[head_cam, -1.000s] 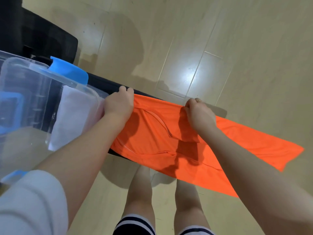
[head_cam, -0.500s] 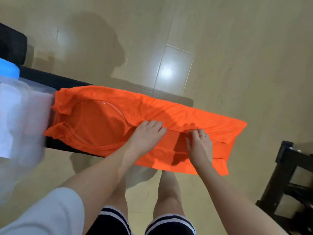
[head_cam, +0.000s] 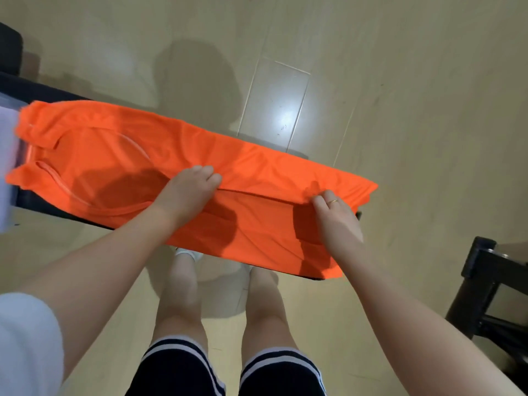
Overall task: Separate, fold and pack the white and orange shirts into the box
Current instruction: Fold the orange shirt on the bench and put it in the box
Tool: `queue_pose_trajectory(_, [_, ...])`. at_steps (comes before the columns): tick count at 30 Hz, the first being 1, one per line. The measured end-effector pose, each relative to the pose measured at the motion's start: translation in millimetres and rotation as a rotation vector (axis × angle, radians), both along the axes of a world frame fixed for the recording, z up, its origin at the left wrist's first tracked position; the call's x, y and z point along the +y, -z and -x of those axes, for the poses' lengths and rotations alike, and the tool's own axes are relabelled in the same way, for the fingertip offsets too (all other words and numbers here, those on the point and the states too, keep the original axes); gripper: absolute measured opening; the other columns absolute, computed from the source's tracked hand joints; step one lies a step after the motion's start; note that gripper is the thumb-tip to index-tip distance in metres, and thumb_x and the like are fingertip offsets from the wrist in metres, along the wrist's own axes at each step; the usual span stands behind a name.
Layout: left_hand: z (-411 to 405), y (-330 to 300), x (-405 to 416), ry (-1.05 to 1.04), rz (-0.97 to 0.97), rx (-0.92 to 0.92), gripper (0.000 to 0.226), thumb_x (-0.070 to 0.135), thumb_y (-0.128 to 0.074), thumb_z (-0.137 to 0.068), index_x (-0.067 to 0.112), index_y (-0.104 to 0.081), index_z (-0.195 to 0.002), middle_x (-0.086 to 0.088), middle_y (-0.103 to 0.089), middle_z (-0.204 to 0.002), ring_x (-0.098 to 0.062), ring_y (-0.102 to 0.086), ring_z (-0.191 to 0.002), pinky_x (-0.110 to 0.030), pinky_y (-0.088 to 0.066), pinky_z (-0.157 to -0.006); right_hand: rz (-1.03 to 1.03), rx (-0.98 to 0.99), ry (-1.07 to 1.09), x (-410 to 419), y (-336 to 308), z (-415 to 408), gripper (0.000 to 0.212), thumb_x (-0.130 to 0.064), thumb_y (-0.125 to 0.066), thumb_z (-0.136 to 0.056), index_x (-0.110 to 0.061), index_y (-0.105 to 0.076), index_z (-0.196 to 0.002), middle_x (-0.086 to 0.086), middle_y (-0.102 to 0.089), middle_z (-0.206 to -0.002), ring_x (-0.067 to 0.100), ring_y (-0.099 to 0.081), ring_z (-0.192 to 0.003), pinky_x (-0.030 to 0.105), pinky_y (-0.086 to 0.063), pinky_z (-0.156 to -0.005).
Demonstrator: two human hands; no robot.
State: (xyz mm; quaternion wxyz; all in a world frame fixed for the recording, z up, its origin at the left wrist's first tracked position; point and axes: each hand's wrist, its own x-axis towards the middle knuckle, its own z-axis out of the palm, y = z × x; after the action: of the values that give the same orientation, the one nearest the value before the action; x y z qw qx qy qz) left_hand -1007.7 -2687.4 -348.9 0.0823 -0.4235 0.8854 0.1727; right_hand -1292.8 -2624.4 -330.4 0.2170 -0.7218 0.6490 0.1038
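an orange shirt (head_cam: 120,164) is seen spread lengthwise along a narrow dark bench (head_cam: 37,91), which it covers almost from end to end; only the far left stretch, a strip of the near edge and the right corner of the bench are left exposed. the collar end lies to the left, the hem end to the right, and a long fold runs through the middle of the cloth. the left hand (head_cam: 187,192) is laid on the shirt near its centre, its fingers curled and closed on the folded edge. the right hand (head_cam: 335,217), on which a ring is worn, is placed near the hem end, the same folded edge being pinched between thumb and fingers. at the left border of the view a blurred pale translucent box (head_cam: 7,172) is partly shown, touching or just beside the collar end; which of the two cannot be told. the bench is set on a light wooden floor (head_cam: 400,81), on which a bright reflection and soft shadows are cast. a black frame (head_cam: 491,287) of some furniture is seen at the lower right, well apart from the bench. below the bench, bare legs (head_cam: 183,292) and dark striped shorts (head_cam: 177,367) are visible, and a white sleeve (head_cam: 25,344) is shown at the lower left.
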Motion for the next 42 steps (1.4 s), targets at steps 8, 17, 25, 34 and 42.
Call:
queue_pose_trajectory(8, [0, -5, 42, -0.097, -0.103, -0.165, 0.024, 0.009, -0.039, -0.067, 0.008, -0.062, -0.074, -0.013, -0.059, -0.068, -0.031, -0.061, -0.055, -0.031, -0.046, -0.043, -0.217, 0.078, -0.036, 39, 3, 4, 0.034, -0.008, -0.052, -0.084, -0.006, -0.054, -0.118, 0.018, -0.055, -0.114, 0.039, -0.057, -0.091, 0.043, -0.05, -0.071])
queue_pose_trajectory(17, [-52, -38, 63, -1.027, -0.372, 0.213, 0.032, 0.006, -0.049, -0.086, 0.005, -0.057, -0.117, -0.015, -0.053, -0.124, -0.032, -0.049, -0.116, -0.039, -0.039, -0.102, -0.226, -0.309, -0.28, -42, -46, -149, 0.029, -0.017, -0.043, -0.09, -0.008, -0.053, -0.116, 0.014, -0.051, -0.113, 0.035, -0.054, -0.101, 0.042, -0.048, -0.079])
queue_pose_trajectory(25, [-163, -26, 69, -1.782, -0.208, 0.428, 0.033, 0.008, -0.044, -0.091, 0.002, -0.048, -0.124, -0.017, -0.051, -0.126, -0.029, -0.057, -0.101, -0.031, -0.041, -0.089, -0.244, -0.474, -0.272, -125, -15, -325, 0.027, -0.011, -0.043, -0.092, -0.003, -0.058, -0.113, 0.02, -0.052, -0.118, 0.036, -0.054, -0.105, 0.038, -0.042, -0.091])
queue_pose_trajectory(34, [-199, 10, 26, -2.327, -0.128, 0.879, 0.031, 0.025, -0.059, -0.088, 0.009, -0.053, -0.113, 0.003, -0.057, -0.09, -0.019, -0.057, -0.088, -0.025, -0.042, -0.078, -0.193, -0.466, -0.127, -175, 39, -415, 0.046, -0.008, -0.052, -0.086, -0.007, -0.044, -0.131, 0.014, -0.043, -0.133, 0.027, -0.047, -0.122, 0.029, -0.034, -0.096])
queue_pose_trajectory(42, [-201, -10, 28, -2.093, -0.309, 1.046, 0.021, 0.021, -0.06, -0.084, 0.027, -0.054, -0.065, 0.005, -0.055, -0.07, -0.016, -0.052, -0.07, -0.032, -0.043, -0.07, -0.461, -0.432, -0.182, -194, 23, -413, 0.024, -0.028, -0.07, -0.071, -0.008, -0.061, -0.081, 0.007, -0.055, -0.068, 0.014, -0.046, -0.064, 0.034, -0.04, -0.066])
